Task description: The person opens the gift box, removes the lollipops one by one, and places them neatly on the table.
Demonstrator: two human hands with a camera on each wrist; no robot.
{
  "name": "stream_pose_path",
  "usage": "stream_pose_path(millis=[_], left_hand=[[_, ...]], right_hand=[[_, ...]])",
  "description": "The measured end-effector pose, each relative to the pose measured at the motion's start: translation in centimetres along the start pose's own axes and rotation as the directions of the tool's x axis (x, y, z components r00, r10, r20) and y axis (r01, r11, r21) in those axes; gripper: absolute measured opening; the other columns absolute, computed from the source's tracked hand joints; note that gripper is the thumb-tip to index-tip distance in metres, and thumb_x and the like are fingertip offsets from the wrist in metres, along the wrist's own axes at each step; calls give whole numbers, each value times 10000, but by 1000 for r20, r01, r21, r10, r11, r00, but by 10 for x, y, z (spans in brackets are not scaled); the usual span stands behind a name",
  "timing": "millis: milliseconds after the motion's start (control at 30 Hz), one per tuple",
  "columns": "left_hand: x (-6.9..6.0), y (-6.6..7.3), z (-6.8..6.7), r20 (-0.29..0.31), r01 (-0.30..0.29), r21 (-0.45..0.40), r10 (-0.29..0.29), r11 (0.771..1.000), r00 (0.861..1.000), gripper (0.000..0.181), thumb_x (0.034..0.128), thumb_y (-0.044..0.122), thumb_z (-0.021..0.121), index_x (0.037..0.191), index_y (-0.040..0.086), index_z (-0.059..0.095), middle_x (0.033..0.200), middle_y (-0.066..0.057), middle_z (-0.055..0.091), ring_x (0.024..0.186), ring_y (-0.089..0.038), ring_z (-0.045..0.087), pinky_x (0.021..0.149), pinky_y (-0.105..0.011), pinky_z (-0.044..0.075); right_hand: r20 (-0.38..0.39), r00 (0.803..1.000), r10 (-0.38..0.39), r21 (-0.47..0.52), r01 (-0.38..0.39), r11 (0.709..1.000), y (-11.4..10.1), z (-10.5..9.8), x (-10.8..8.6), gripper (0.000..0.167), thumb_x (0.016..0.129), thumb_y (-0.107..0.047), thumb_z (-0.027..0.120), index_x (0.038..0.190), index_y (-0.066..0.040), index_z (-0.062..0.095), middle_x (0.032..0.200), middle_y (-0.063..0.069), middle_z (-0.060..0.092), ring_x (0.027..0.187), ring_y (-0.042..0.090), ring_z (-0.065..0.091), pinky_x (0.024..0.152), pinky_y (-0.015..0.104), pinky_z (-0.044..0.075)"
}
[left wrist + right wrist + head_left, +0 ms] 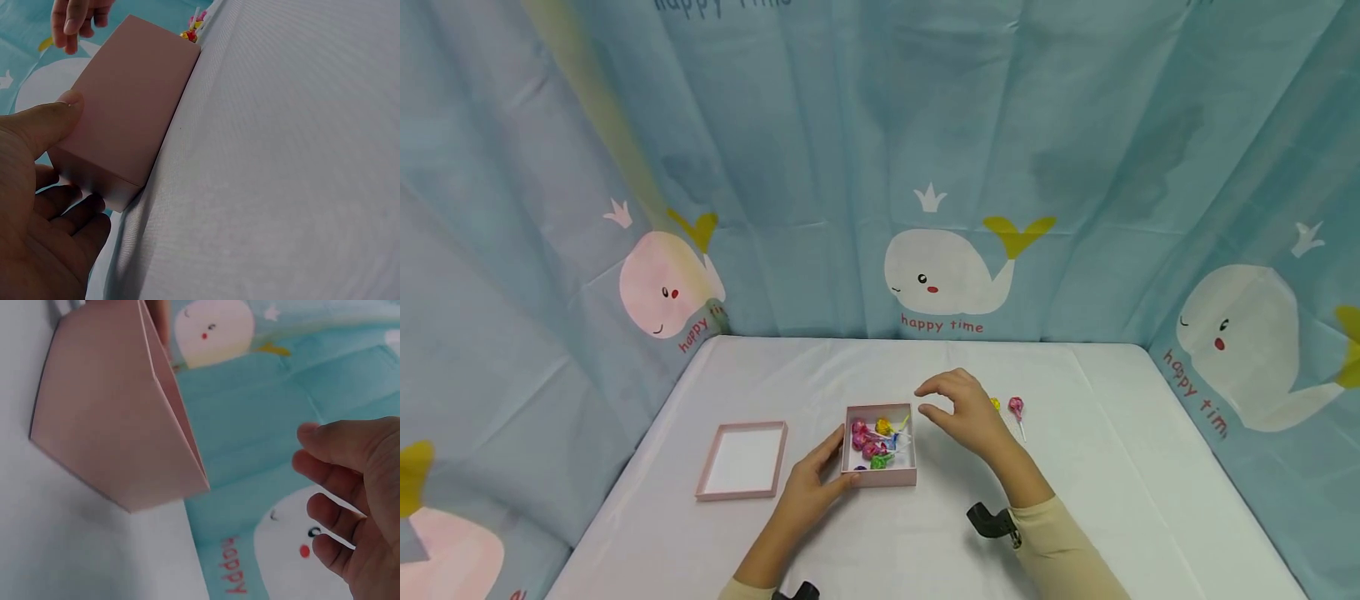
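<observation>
A pink square box point(887, 478) stands without its lid on the table, with several wrapped lollipops point(859, 437) inside in pink, yellow, green and other colours. My left hand point(808, 492) holds the box at its near left corner. In the left wrist view the thumb point(59, 122) lies on one face of the box and the fingers curl by the adjoining side. To the right of the box my right hand point(966, 414) is raised, fingers loosely bent and nothing between them. The right wrist view shows a gap between those fingers point(334, 475) and the box.
On the left of the table lies the pink box lid point(737, 496), its white inside facing up. Beyond my right hand are a pink lollipop point(1016, 406) and a yellow one point(996, 403), partly hidden. A blue whale-print curtain point(820, 275) surrounds the white-covered table point(1120, 467).
</observation>
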State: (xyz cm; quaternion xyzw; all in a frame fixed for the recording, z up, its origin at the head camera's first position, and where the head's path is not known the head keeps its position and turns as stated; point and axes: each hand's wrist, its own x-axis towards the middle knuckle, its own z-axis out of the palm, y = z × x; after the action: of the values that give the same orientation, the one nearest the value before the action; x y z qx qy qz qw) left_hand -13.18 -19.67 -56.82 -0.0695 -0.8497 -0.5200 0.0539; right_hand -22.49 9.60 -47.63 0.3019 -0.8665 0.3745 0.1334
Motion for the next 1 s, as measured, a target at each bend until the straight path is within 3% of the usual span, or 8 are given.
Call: stream_pose_path(millis=[133, 433, 600, 833, 1000], left_hand=[[0, 1, -1, -2, 13, 5, -13, 1000, 1000, 866, 823, 457, 836, 1570, 293, 430, 1595, 78, 430, 1489, -221, 391, 1198, -404, 365], [1, 1, 0, -1, -45, 14, 45, 999, 999, 870, 840, 429, 826, 1575, 189, 427, 1596, -2, 441, 1473, -283, 416, 1177, -430, 384], [0, 1, 0, 5, -52, -16, 52, 999, 999, 870, 835, 379, 840, 1574, 180, 426, 1595, -17, 442, 1472, -291, 415, 1184, -417, 370], [-1, 2, 0, -14, -55, 11, 56, 998, 998, 852, 836, 407, 832, 1567, 209, 442, 1583, -6, 458, 1466, -279, 422, 1181, -424, 372], [-2, 2, -1, -5, -40, 4, 40, 999, 999, 852, 834, 410, 832, 1569, 235, 437, 1587, 5, 451, 1474, -265, 412, 1193, -433, 364]], right_hand=[[40, 999, -23, -3, 23, 1000, -10, 13, 8, 195, 895, -168, 816, 1078, -208, 763, 1114, -110, 731, 1083, 122, 596, 922, 405, 573], [162, 986, -38, -8, 39, 999, -20, 45, 20, 170, 911, -201, 798, 1077, -225, 767, 1096, -115, 734, 1057, 98, 584, 912, 362, 568], [204, 979, -30, -10, 32, 999, -20, 60, 20, 202, 887, -186, 821, 1080, -215, 771, 1083, -105, 737, 1006, 94, 584, 878, 338, 563], [289, 957, -6, 21, 0, 1000, -19, 78, 20, 209, 911, -178, 799, 1113, -137, 765, 1071, 22, 751, 1005, 185, 611, 875, 327, 560], [312, 950, 2, 4, -3, 1000, -16, 89, 14, 212, 926, -217, 787, 1131, -168, 762, 1046, -16, 738, 951, 199, 598, 797, 262, 530]])
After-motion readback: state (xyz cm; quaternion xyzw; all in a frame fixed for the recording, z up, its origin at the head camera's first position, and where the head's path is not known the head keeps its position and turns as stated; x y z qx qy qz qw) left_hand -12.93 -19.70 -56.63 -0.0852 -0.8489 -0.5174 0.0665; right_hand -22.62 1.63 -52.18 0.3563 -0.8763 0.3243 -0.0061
